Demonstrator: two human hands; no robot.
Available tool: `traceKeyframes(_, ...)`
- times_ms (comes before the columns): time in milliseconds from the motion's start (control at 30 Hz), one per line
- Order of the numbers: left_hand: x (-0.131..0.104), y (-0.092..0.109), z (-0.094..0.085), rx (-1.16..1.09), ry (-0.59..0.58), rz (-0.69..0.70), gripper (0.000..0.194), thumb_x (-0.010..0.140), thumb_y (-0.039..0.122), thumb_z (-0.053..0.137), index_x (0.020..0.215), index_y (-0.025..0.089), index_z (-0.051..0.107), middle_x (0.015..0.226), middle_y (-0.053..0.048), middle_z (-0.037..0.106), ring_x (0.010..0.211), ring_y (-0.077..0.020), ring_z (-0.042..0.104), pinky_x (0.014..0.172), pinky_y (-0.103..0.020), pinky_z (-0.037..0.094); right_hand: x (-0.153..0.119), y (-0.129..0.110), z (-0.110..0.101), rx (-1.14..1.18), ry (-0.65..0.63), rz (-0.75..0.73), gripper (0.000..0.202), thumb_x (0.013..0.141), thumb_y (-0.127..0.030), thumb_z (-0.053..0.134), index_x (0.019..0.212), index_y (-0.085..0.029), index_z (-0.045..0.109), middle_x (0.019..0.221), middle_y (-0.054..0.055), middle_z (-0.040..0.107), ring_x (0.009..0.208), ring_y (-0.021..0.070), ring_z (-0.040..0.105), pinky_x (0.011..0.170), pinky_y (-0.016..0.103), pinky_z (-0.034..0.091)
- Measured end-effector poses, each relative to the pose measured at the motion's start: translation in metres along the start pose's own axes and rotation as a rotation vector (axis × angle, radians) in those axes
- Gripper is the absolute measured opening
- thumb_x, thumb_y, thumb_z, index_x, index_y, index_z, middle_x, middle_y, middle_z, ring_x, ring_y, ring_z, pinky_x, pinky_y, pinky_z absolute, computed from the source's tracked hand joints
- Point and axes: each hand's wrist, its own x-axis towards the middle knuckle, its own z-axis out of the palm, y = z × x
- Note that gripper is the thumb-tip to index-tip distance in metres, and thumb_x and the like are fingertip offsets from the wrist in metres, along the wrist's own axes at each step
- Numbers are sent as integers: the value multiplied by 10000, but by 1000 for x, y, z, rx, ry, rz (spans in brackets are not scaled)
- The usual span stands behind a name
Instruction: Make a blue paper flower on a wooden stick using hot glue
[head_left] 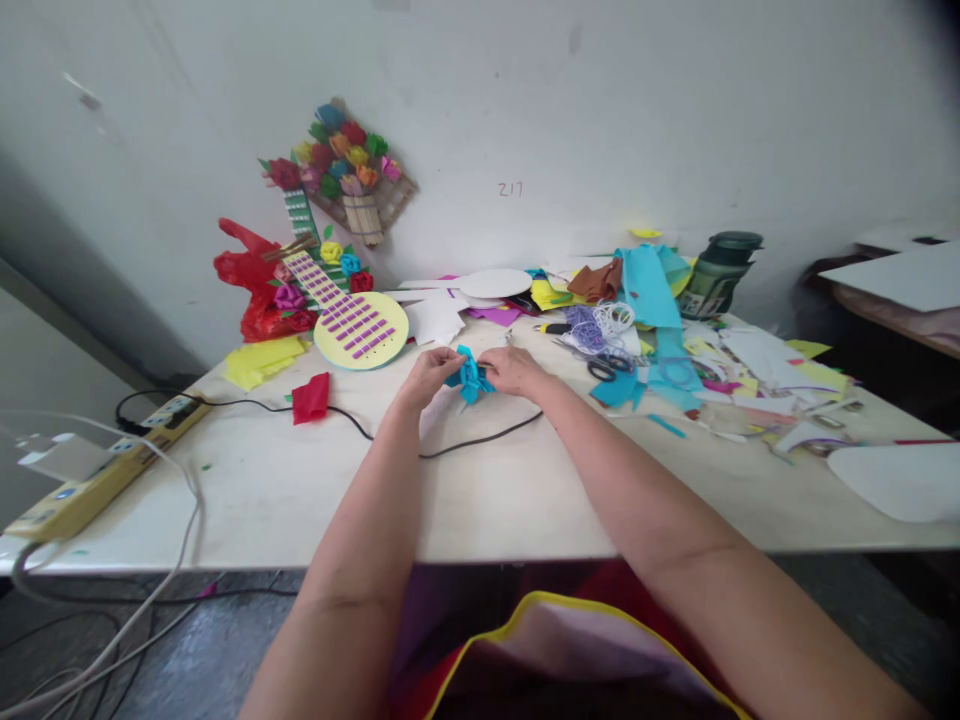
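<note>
Between my two hands, just above the table, is a blue crepe-paper flower point(470, 378) with folded petals. My left hand point(433, 372) pinches its left side, thumb and fingers closed on the paper. From the other side my right hand point(514, 370) grips its right edge with bent fingers; some of the paper there is hidden by them. A black cable point(480, 440) runs across the table below the hands. To the left lies a folded piece of red crepe paper point(310, 398).
A paper guitar point(361, 330) leans at the back left near yellow crepe paper point(264, 360). A power strip point(112, 470) lies along the left edge. Scissors point(612, 368), white string point(615, 320), paper scraps point(750, 370) and a green bottle point(718, 275) crowd the right.
</note>
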Motion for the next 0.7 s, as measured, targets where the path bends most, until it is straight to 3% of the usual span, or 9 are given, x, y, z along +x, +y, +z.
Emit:
traceKeyframes(267,2,-4,-4,30,-3,-3,383,605,454,805,616,148,575,529,18,515,505,-79,433,522,-239,332,1,14,2,239,112,-1,330,776,-207,585,1082,-176,704,1126,73,692,957,193,634,792,269,464)
traceKeyframes(400,3,-4,-4,18,-2,1,411,591,483,805,618,147,570,527,22,509,504,-77,433,526,-237,338,0,12,-5,208,143,-9,302,794,-217,576,1061,-201,717,1114,59,693,881,172,634,788,278,467)
traceKeyframes(567,4,-5,-4,5,-11,-6,451,562,520,807,626,139,574,536,16,518,506,-78,440,510,-231,338,0,11,-5,172,125,-18,295,893,-324,505,1094,-271,714,1105,19,717,986,178,636,821,271,457)
traceKeyframes(700,4,-6,-5,-23,-9,-17,467,542,531,818,633,141,577,538,13,534,505,-79,451,506,-227,346,2,14,-2,90,150,-34,304,873,-311,549,1135,-290,703,1113,37,688,963,189,631,781,277,461)
